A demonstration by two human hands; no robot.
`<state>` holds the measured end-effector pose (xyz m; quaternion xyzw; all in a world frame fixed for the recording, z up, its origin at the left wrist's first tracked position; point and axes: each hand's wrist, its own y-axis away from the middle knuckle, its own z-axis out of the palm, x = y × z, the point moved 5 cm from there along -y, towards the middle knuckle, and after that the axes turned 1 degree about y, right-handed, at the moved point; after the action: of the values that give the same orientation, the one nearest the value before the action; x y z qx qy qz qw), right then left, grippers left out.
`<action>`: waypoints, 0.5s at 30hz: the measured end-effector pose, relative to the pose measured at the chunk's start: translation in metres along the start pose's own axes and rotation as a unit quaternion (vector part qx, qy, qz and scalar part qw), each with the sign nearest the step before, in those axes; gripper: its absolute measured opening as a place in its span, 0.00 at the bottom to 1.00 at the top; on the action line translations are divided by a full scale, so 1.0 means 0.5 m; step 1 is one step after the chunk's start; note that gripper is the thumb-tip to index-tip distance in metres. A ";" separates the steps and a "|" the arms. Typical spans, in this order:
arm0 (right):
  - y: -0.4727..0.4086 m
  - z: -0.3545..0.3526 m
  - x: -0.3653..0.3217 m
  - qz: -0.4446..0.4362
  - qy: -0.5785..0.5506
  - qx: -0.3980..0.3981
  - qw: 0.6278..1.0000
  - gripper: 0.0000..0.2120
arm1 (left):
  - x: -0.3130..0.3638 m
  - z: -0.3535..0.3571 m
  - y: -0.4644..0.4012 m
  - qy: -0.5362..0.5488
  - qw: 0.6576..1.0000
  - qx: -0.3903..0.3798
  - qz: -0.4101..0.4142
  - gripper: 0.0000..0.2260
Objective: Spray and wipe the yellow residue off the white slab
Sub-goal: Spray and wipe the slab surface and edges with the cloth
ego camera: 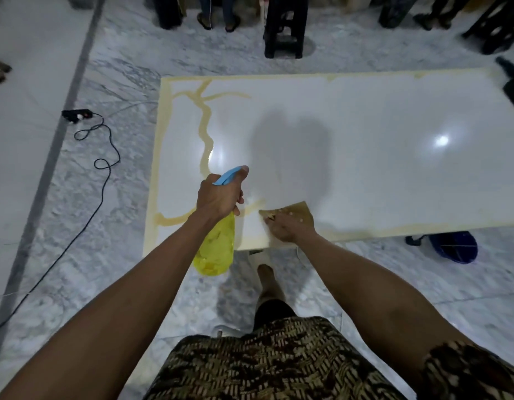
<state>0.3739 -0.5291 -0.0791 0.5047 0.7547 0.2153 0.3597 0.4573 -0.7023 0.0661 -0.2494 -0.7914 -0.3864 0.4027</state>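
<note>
A large white slab (365,145) lies low over the marble floor. Yellow residue (205,122) streaks its left part and runs along its edges. My left hand (218,197) grips a yellow spray bottle (215,246) with a blue nozzle (228,176), tilted over the slab's near left part. My right hand (290,228) presses a stained brownish cloth (296,213) flat on the slab near its front edge, just right of a residue streak (175,219).
A black power strip with its cord (77,114) trails over the marble floor (77,226) at left. A blue bucket (455,246) sits under the slab's front right edge. A black stool (283,27) and several people's feet stand beyond the far edge.
</note>
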 end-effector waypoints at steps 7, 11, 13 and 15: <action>0.049 -0.107 -0.127 -0.064 -0.426 0.051 0.901 0.24 | 0.060 -0.065 0.008 0.003 0.998 0.029 0.050 0.27; 0.030 -0.211 -0.137 -0.122 -0.601 0.068 0.787 0.16 | 0.087 -0.097 -0.017 0.006 0.997 0.048 0.061 0.29; 0.003 -0.274 -0.131 -0.122 -0.626 0.109 0.763 0.16 | 0.098 -0.108 -0.041 0.015 0.996 0.053 0.064 0.29; -0.041 -0.327 -0.123 -0.087 -0.578 0.160 0.795 0.17 | 0.103 -0.112 -0.072 0.025 0.997 0.050 0.061 0.27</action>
<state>0.2514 -0.5875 0.0328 0.5175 0.4708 -0.2725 0.6606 0.4283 -0.7642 0.1151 -0.2669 -0.7829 -0.3269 0.4571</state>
